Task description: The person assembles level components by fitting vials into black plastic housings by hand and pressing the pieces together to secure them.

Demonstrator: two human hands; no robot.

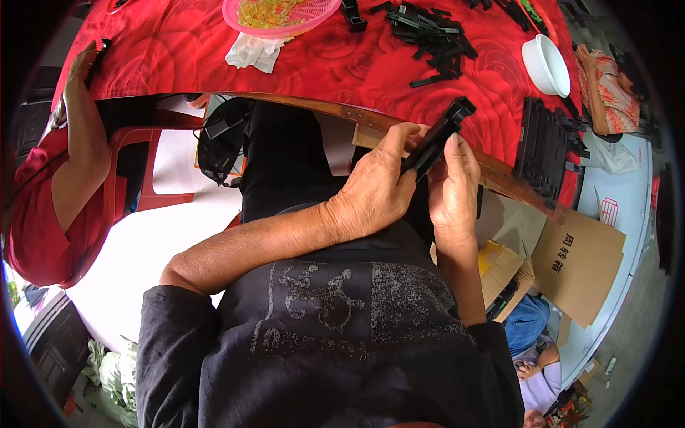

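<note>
A long black plastic part (444,134) with a hooked upper end is held tilted in front of my body, near the table's edge. My left hand (378,180) is closed round its lower left side. My right hand (454,182) grips it from the right, with the thumb along its side. Just beyond lies a loose pile of small black plastic pieces (428,36). To the right, several similar long black parts (544,153) are lined up at the table's edge. What my fingertips press on underneath is hidden.
The red rose-patterned tablecloth (171,68) covers the table. On it are a pink basket (325,16) of yellow pieces, white tissue (258,52) and a white bowl (545,65). Cardboard boxes (579,265) stand at lower right. Other people sit left (43,207) and right (619,100).
</note>
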